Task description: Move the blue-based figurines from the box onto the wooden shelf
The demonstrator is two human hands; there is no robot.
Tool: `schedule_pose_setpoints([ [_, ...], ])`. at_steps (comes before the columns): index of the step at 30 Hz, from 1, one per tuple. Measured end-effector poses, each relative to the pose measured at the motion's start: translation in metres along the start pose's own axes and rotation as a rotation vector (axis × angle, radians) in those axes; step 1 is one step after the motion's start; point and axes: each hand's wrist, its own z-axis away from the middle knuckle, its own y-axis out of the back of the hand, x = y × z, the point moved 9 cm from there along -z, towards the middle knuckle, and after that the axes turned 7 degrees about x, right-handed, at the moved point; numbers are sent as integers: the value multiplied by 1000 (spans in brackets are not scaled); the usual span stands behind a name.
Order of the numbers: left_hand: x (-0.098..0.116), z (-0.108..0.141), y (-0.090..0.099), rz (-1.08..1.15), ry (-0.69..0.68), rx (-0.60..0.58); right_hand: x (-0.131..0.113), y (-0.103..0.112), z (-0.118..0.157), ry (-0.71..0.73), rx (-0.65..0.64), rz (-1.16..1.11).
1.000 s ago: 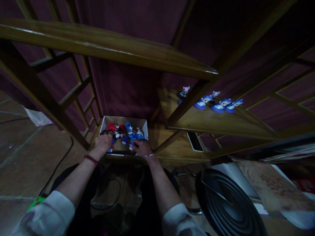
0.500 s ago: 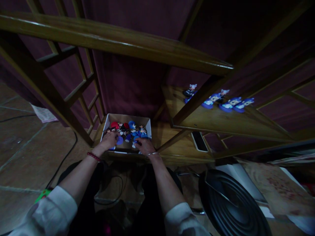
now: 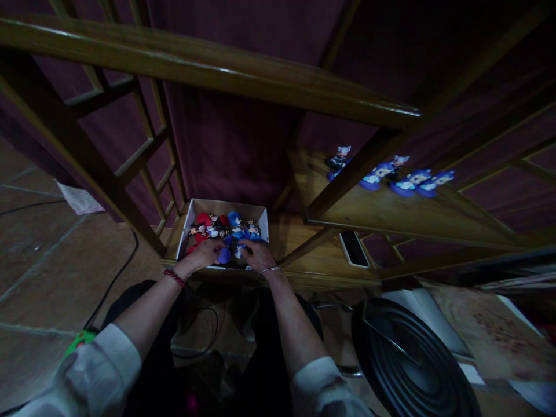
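An open cardboard box (image 3: 263, 217) with white sides stands on the low wooden shelf, holding several small figurines on red and blue bases. Over its front left part, my left hand (image 3: 205, 253) has its fingers closed on a figurine with a round purple base (image 3: 223, 255). My right hand (image 3: 257, 255), at the front right of the box, pinches a small white and blue figurine (image 3: 238, 250). Both held pieces are close together, low over the box. The fingers partly cover them.
Several purple-based figurines (image 3: 408, 182) stand on the raised wooden shelf at right. A phone (image 3: 354, 249) lies on the lower shelf. Wooden beams (image 3: 208, 63) cross above the box. A black ridged round stool (image 3: 412, 359) is at lower right, and a cable (image 3: 115, 275) runs across the floor.
My left hand has moved right with the purple-based figurine, closer to my right hand, uncovering red-based figurines at the box's left. My right hand has barely moved.
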Motion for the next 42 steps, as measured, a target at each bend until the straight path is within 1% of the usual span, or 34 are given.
schedule_pose_setpoints([
  [3,1,-2,-7,25,-19,-20,3,5,0,-39,17,-24],
  [7,-2,-7,-14,61,-26,-26,9,5,-2,-85,21,-86],
  [10,-6,-11,-18,116,-8,-24,17,-2,-3,-151,4,-195],
  [13,-6,-13,-20,135,-23,-27,26,-12,-3,-262,-40,-370],
  [15,-4,-13,-20,76,-61,-25,31,-17,-3,-333,-51,-470],
  [18,2,-10,-18,-37,-124,-28,35,-17,-3,-399,-20,-575],
  [24,23,-2,-14,-222,-233,-15,37,-10,-2,-439,58,-707],
  [29,26,1,-15,-354,-236,40,38,-8,-2,-452,86,-747],
  [34,21,0,-15,-369,-247,124,39,-7,-1,-464,88,-738],
  [37,21,0,-15,-397,-243,141,39,-7,-1,-459,88,-718],
  [39,21,0,-15,-369,-244,144,38,-7,-2,-441,75,-686],
  [42,17,-4,-17,-239,-211,119,35,-7,-2,-401,39,-588],
])
